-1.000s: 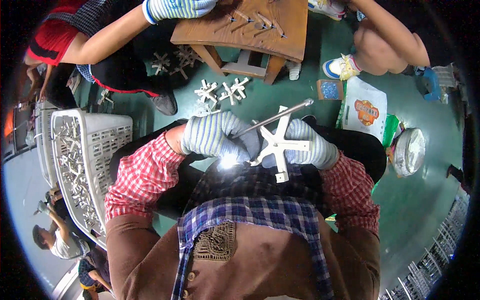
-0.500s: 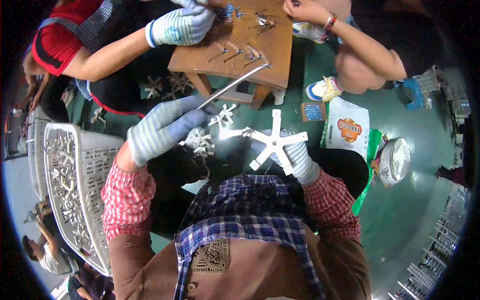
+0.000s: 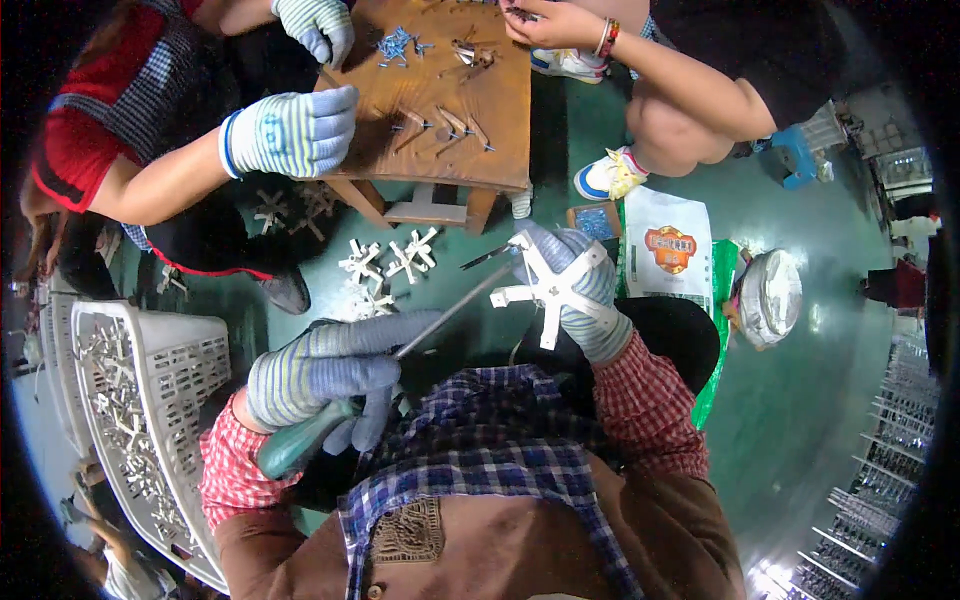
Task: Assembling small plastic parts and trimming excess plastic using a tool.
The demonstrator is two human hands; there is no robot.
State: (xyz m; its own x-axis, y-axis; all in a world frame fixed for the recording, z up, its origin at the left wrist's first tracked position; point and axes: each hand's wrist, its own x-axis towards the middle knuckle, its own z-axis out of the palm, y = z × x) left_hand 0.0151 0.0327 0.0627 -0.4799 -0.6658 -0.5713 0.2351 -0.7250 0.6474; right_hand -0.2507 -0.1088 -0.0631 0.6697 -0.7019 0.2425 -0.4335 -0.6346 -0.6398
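Observation:
My left hand [image 3: 325,372], in a striped knit glove, is closed round a screwdriver with a green handle [image 3: 300,440]. Its long metal shaft [image 3: 450,310] slants up and to the right, the tip close to one arm of a white five-armed star-shaped part [image 3: 553,290]. Gripping that star is my gloved right hand [image 3: 596,325], its fingers mostly behind the part. A thin dark piece [image 3: 484,258] sticks out leftward by the star's upper left arm; whether it is fixed there I cannot tell. Several similar white star parts [image 3: 410,256] lie on the floor beyond my left hand.
At left stands a white plastic basket [image 3: 190,345] of small white parts. A low wooden table [image 3: 440,165] ahead holds blue and metal pieces; two people sit at it, one with gloved hands [image 3: 290,135]. At right are a printed sack [image 3: 668,245] and a round silvery bundle [image 3: 772,297].
My left hand has come down, bringing the screwdriver's tip from over the table to the star. The star has turned in my right hand. A co-worker's gloved hand has shifted left and lower.

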